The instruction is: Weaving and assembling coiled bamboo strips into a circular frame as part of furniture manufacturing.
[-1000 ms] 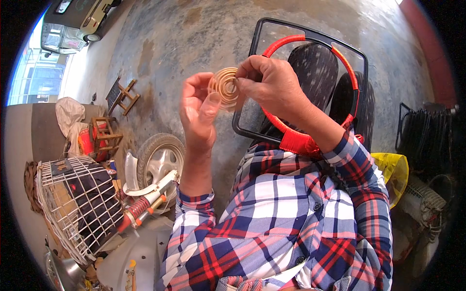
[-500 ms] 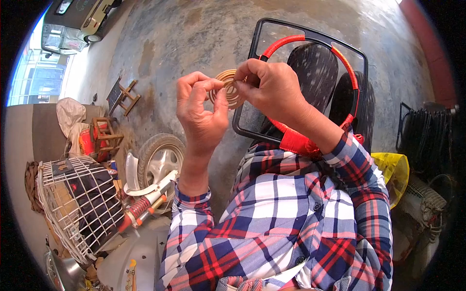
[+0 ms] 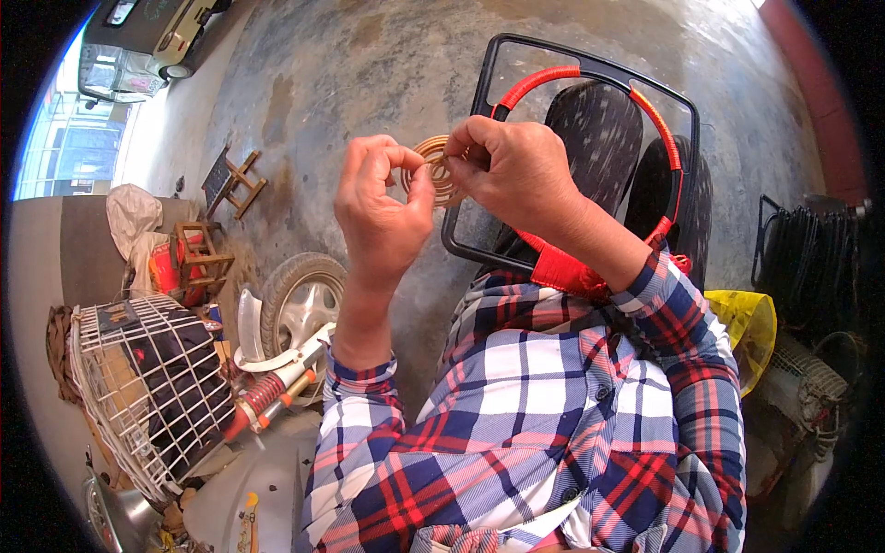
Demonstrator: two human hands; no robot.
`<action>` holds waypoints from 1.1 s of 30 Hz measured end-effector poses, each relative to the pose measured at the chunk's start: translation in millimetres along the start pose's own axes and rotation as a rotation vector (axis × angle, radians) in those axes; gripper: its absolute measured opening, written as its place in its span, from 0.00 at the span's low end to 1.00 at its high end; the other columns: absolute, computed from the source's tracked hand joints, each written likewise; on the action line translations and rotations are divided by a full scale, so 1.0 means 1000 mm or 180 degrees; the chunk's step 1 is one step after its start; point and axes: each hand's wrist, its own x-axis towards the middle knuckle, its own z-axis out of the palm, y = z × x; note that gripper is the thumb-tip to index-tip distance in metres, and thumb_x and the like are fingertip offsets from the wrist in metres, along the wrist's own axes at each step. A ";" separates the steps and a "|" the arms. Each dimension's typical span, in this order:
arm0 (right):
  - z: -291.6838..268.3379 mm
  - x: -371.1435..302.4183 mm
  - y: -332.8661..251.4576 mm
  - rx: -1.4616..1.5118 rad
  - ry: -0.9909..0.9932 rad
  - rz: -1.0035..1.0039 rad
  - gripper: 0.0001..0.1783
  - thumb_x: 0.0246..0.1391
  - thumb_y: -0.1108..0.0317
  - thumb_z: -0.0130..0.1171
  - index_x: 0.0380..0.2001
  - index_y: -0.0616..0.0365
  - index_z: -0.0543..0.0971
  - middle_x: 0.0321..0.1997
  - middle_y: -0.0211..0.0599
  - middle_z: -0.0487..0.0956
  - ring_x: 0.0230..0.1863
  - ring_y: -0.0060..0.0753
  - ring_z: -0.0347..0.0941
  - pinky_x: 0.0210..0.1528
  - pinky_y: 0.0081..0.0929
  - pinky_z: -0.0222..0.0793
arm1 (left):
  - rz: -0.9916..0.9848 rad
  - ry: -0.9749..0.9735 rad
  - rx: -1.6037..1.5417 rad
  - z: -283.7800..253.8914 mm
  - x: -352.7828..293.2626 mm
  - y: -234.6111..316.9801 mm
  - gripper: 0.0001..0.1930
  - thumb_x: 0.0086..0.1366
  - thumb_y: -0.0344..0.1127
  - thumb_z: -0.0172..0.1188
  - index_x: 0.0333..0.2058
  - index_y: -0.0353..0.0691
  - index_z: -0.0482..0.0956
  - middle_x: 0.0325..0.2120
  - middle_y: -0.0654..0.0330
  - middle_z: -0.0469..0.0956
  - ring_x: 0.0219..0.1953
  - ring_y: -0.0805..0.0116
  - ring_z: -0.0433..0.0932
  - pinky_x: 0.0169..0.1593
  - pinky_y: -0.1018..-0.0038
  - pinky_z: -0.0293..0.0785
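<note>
Between my two hands is a small, flat, tan coil of concentric rings (image 3: 444,195), raised above the floor. My left hand (image 3: 383,198) pinches its left side between thumb and forefinger. At its upper right, the fingertips of my right hand (image 3: 521,170) are pressed together on the coil. Whether they also hold a loose end is too small to tell. Across my lap lies a black rectangular frame (image 3: 590,51), with a black ring (image 3: 656,120) in it partly wrapped in red cord. Red material (image 3: 562,269) sits at the ring's near edge, under my right forearm.
A scooter with a white wire basket (image 3: 152,387) and a wheel (image 3: 304,304) stands close on my left. Beyond it are a wooden stool (image 3: 205,256) and a tipped stool (image 3: 235,184). On my right are a yellow bag (image 3: 745,332) and stacked black frames (image 3: 811,249).
My left hand has shifted slightly, with its fingers still pinching the coil. The coil has tilted a little and looks narrower. My right hand has barely moved.
</note>
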 end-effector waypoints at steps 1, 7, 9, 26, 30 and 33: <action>0.000 0.000 0.000 -0.0013 -0.0002 -0.0007 0.08 0.50 0.61 0.66 0.31 0.52 0.83 0.24 0.37 0.83 0.27 0.43 0.83 0.31 0.39 0.77 | 0.0014 -0.0021 -0.0005 0.000 0.001 -0.001 0.09 0.51 0.20 0.67 0.29 0.39 0.77 0.33 0.63 0.74 0.27 0.73 0.67 0.32 0.76 0.67; 0.000 0.000 0.002 -0.0028 -0.0082 0.0005 0.08 0.48 0.61 0.66 0.31 0.51 0.82 0.25 0.37 0.83 0.28 0.44 0.83 0.32 0.41 0.77 | -0.0063 -0.0215 -0.0184 -0.003 0.006 -0.003 0.09 0.50 0.19 0.65 0.29 0.38 0.77 0.33 0.63 0.74 0.27 0.73 0.68 0.32 0.76 0.68; 0.001 -0.001 0.002 -0.0044 -0.0067 0.0021 0.08 0.47 0.61 0.66 0.31 0.51 0.82 0.25 0.37 0.83 0.29 0.44 0.83 0.32 0.41 0.77 | -0.0092 -0.0281 -0.0186 -0.004 0.009 -0.002 0.09 0.50 0.19 0.65 0.29 0.38 0.77 0.33 0.63 0.74 0.27 0.74 0.68 0.32 0.76 0.68; -0.003 0.002 0.002 -0.0333 0.0023 -0.0397 0.10 0.44 0.60 0.67 0.30 0.49 0.80 0.24 0.36 0.82 0.29 0.45 0.82 0.31 0.41 0.75 | 0.0272 -0.0452 0.0255 -0.005 0.015 0.004 0.11 0.49 0.19 0.66 0.31 0.39 0.78 0.35 0.58 0.76 0.33 0.64 0.76 0.35 0.71 0.71; 0.000 0.000 0.004 -0.0260 0.0067 -0.0381 0.10 0.43 0.63 0.68 0.31 0.49 0.81 0.24 0.36 0.83 0.29 0.44 0.82 0.32 0.41 0.76 | 0.0219 -0.0457 0.0345 -0.007 0.008 0.002 0.12 0.49 0.20 0.66 0.33 0.39 0.78 0.35 0.59 0.75 0.34 0.64 0.75 0.35 0.71 0.71; 0.000 -0.001 0.004 -0.0211 0.0075 -0.0359 0.09 0.43 0.63 0.67 0.31 0.49 0.80 0.24 0.36 0.83 0.29 0.44 0.82 0.32 0.41 0.76 | 0.0165 -0.0418 0.0211 -0.006 0.008 0.001 0.12 0.49 0.20 0.66 0.33 0.39 0.78 0.35 0.59 0.75 0.33 0.65 0.74 0.35 0.72 0.71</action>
